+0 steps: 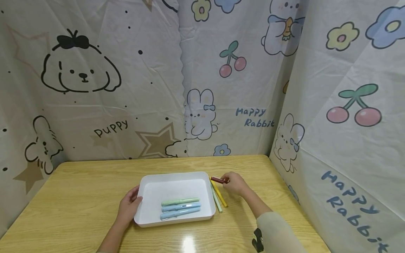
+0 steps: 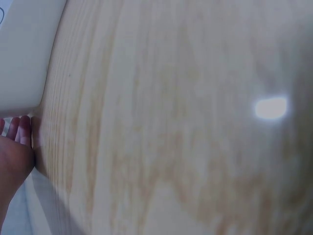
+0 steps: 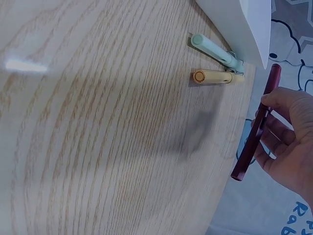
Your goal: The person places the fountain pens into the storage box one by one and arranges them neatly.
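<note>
My right hand [image 1: 235, 183] pinches a dark red pen [image 3: 255, 129] between thumb and fingers, raised over the table just past the tray's right side. Below it, a yellow pen [image 1: 221, 195] and a light green pen [image 1: 216, 199] lie side by side on the wood, along the tray's right wall. The white tray [image 1: 152, 189] holds one light green pen [image 1: 180, 201] and two light blue pens [image 1: 181, 207], laid roughly parallel toward its front. At the tray's left edge my left hand [image 1: 128, 203] grips the wall, thumb at the rim and fingers along the outside.
A wooden table [image 1: 85, 196] carries everything and reflects a bright light near its front. Printed cloth [image 1: 152, 88] hangs behind the table's back edge, and another cloth panel [image 1: 348, 147] runs along the right side.
</note>
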Available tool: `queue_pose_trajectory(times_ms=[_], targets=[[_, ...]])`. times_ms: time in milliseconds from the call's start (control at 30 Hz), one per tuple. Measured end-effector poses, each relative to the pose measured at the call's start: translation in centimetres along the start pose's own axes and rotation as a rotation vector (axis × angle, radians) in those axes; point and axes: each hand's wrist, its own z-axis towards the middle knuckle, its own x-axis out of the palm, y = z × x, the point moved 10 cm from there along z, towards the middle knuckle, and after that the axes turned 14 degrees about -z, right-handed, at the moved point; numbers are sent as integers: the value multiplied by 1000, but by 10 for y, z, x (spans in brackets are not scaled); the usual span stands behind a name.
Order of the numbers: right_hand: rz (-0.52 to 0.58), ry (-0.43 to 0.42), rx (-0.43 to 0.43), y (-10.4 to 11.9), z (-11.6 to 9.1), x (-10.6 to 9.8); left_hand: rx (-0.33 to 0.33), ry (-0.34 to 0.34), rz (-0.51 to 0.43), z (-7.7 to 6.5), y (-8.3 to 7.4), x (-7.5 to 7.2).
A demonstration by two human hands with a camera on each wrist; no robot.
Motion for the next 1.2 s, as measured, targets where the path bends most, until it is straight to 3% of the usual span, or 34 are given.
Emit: queue_pose_trajectory(times_ms=[1200], targets=[[-20,15,-97,22,1,3,3,-6,21,1,1,0]])
